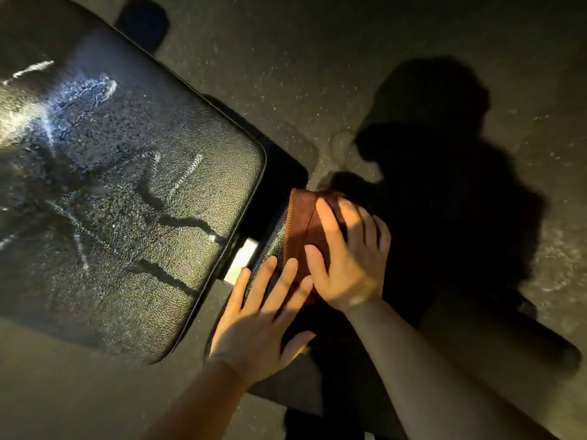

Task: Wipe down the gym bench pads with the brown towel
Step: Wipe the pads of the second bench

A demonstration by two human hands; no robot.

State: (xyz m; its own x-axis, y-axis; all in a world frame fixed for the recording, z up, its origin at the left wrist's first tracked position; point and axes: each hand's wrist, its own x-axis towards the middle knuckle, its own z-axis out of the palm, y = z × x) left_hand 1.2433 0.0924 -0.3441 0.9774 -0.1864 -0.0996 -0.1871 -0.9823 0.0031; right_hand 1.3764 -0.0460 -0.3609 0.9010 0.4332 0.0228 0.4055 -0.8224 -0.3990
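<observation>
Speckled dark flooring fills the background under hard, low light, with the person's shadow thrown across it toward three o'clock. Nearest the camera, the left hand lies flat with fingers straight and spread, reaching toward twelve o'clock; it rests on the near edge of the small seat pad and its fingertips just reach the brown towel, gripping nothing. Just beyond, at about one o'clock from it, the right hand presses palm-down on the folded towel, fingers straight and splayed, not curled round the cloth. The towel sits on the seat pad, its long axis running from six toward twelve o'clock. Farther off, across a narrow gap showing a pale bracket, the large back pad stretches away toward ten o'clock, beaded with wet and streaked. The right hand is the one on the towel, so the next stroke would likely run toward ten o'clock.
</observation>
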